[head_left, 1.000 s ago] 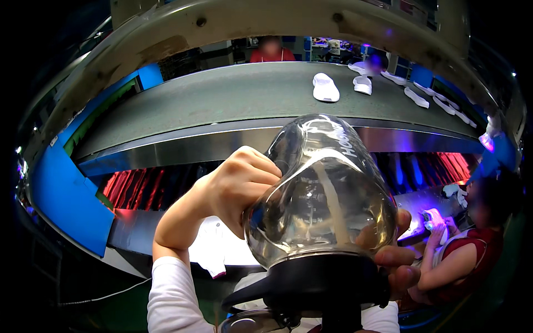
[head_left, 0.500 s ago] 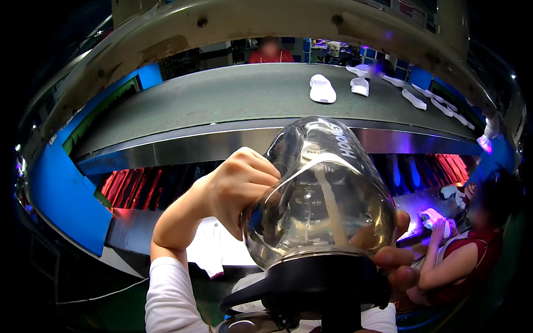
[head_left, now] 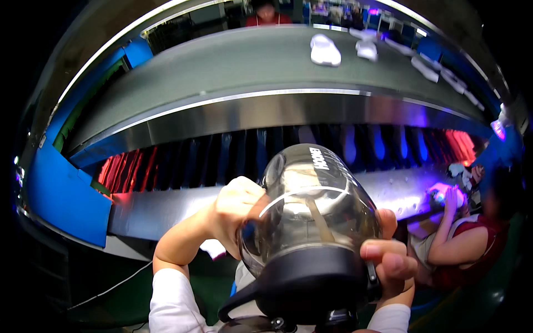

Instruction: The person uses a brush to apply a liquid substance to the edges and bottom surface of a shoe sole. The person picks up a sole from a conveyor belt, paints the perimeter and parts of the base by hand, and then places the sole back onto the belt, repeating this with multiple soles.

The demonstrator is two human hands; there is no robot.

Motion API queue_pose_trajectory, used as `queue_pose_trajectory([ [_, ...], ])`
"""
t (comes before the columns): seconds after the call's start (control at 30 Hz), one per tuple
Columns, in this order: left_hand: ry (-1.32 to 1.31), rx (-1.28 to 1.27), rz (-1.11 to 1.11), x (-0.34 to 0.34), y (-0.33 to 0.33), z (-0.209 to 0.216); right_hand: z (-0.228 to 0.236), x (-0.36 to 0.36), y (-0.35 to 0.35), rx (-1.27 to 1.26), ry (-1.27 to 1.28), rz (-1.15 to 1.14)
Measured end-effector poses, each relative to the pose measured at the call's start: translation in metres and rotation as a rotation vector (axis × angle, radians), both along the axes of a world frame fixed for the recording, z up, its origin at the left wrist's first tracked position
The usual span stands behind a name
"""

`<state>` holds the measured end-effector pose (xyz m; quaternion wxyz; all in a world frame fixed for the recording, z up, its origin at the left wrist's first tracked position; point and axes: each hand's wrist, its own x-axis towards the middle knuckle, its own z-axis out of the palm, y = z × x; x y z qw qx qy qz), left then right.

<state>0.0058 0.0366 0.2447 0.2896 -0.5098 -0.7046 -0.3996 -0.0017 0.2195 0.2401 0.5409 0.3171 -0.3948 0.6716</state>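
Close in front of me is a large clear water bottle (head_left: 313, 216) with a black lid (head_left: 311, 283), a black loop handle and a straw inside. The lid points toward me and the rounded base away. My left hand (head_left: 236, 211) is closed against the bottle's left side; its fingertips are hidden behind it. My right hand (head_left: 391, 261) wraps the right side near the lid, with its fingers bent round the edge. Both forearms, in white sleeves, rise from the lower edge. A bit of white cloth (head_left: 214, 248) shows below my left forearm.
Across from me runs a wide green conveyor belt (head_left: 222, 66) carrying several white shoe-shaped pieces (head_left: 325, 50). Under its metal edge, dark slots glow red at both ends above a metal ledge (head_left: 150, 213). A co-worker (head_left: 461, 244) sits at right handling something under violet light; another person (head_left: 267, 14) is beyond the belt.
The view has tipped down, so the belt sits higher in the picture and more of the slots shows. The bottle's far end appears lower, still held by both hands. Less white cloth shows.
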Motion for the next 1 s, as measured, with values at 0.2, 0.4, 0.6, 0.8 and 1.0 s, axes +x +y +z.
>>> queue_pose_trajectory([
  [0.2,-0.38,0.059,0.101,0.01,-0.025,-0.063,-0.023,-0.02,-0.004,0.499,-0.05,0.211],
  [0.4,-0.627,0.329,0.242,0.026,-0.039,-0.117,-0.049,-0.047,-0.01,0.839,-0.177,0.427],
  [0.6,-0.781,0.614,0.349,0.037,-0.05,-0.16,-0.057,-0.052,-0.01,1.071,-0.303,0.521],
  [0.8,-0.826,0.808,0.436,0.049,-0.062,-0.178,-0.134,-0.05,0.066,0.923,-1.1,0.985],
  [1.0,-0.847,0.962,0.526,0.073,-0.087,-0.198,-0.316,0.067,0.206,1.405,-1.491,0.119],
])
